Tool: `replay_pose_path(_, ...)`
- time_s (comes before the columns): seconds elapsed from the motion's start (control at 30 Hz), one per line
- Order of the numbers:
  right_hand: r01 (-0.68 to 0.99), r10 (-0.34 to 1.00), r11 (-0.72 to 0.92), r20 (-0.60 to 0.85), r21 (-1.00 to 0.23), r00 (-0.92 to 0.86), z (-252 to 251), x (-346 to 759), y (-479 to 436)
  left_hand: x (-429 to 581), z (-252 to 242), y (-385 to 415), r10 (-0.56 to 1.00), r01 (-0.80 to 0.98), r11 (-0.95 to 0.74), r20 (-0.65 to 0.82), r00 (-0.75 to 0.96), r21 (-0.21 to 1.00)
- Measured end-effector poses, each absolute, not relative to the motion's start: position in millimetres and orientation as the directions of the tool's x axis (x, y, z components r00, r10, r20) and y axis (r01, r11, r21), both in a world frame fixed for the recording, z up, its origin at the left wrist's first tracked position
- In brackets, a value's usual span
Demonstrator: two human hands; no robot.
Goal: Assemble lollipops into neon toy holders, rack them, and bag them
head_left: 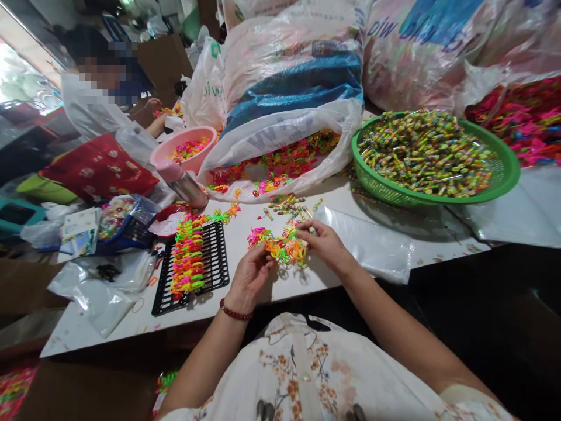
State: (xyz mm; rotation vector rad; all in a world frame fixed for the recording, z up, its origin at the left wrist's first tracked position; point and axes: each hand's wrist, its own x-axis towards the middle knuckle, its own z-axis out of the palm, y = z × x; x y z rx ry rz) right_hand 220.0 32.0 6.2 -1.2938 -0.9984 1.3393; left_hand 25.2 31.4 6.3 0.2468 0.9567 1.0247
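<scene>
The right grip [325,242] is a narrow pinch, thumb and forefinger together at the upper right edge of a loose cluster of colored plastic pieces [284,248]; the left grip [252,273] has its fingers curled in on the cluster's left side. The cluster, mostly orange, green, yellow and pink, is between the two, over the white surface [302,282] near its front edge. Just beyond lie small wrapped tubes [289,206], and clear plastic bags [372,242] lie flat beside the right forearm. To the left, a black slotted rack [215,251] carries a dense row of bright plastic pieces [188,257]. Behind it, a small red bowl [183,207] holds something white and paper-like, near a tilted-looking pink-topped bottle [186,188]. Farther back, a pink basin [160,151] contains pieces in similar colors, and a large white sack [272,139] gapes toward the person, more such pieces heaped inside. At right, a green plastic basket [371,180] is heaped with many more wrapped tubes. Beyond the basin, a co-worker's white sleeve [94,120] shows.
</scene>
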Motion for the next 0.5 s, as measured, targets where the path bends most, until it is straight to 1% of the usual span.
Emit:
replay_pose_path(0.07,-0.037,0.972,-0.190,-0.193,-0.981,0.136,-2.0,222.8,52.2,23.5,10.6,30.9,0.846,-0.648,0.475,-0.512,0.150,0.595)
replay_pose_path(0.1,0.033,0.972,-0.148,-0.140,-0.988,0.187,-4.5,223.3,60.0,22.8,12.6,30.3,0.860,-0.657,0.449,-0.492,0.134,0.606)
replay_pose_path(0.17,0.212,0.959,0.006,0.065,-0.977,0.275,-5.5,221.4,67.7,21.8,15.5,28.8,0.878,-0.665,0.403,-0.470,0.089,0.628)
replay_pose_path(0.2,0.284,0.947,0.070,0.153,-0.956,0.282,-4.3,219.0,67.1,21.4,16.1,28.0,0.882,-0.665,0.389,-0.465,0.070,0.638)
replay_pose_path(0.23,0.323,0.947,0.111,0.199,-0.940,0.253,-2.3,215.7,63.8,21.2,16.4,27.3,0.886,-0.662,0.380,-0.461,0.059,0.646)
replay_pose_path(0.27,0.330,0.962,0.129,0.199,-0.935,0.188,0.3,211.8,58.2,21.3,16.2,26.7,0.890,-0.656,0.373,-0.452,0.053,0.657)
replay_pose_path(0.37,0.310,0.989,0.141,0.120,-0.940,-0.084,7.9,198.4,35.3,24.5,14.8,24.9,0.912,-0.605,0.361,-0.404,0.071,0.710)
replay_pose_path(0.4,0.330,0.981,0.176,0.138,-0.927,-0.135,9.6,194.2,28.1,26.7,14.7,24.0,0.920,-0.584,0.353,-0.384,0.076,0.731)
replay_pose_path(0.43,0.371,0.971,0.229,0.186,-0.900,-0.151,10.8,190.6,22.0,29.2,14.8,22.9,0.929,-0.564,0.338,-0.362,0.073,0.754)
replay_pose_path(0.5,0.504,0.940,0.339,0.313,-0.795,-0.137,11.8,185.3,13.3,34.5,16.5,19.8,0.948,-0.529,0.285,-0.317,0.032,0.799)
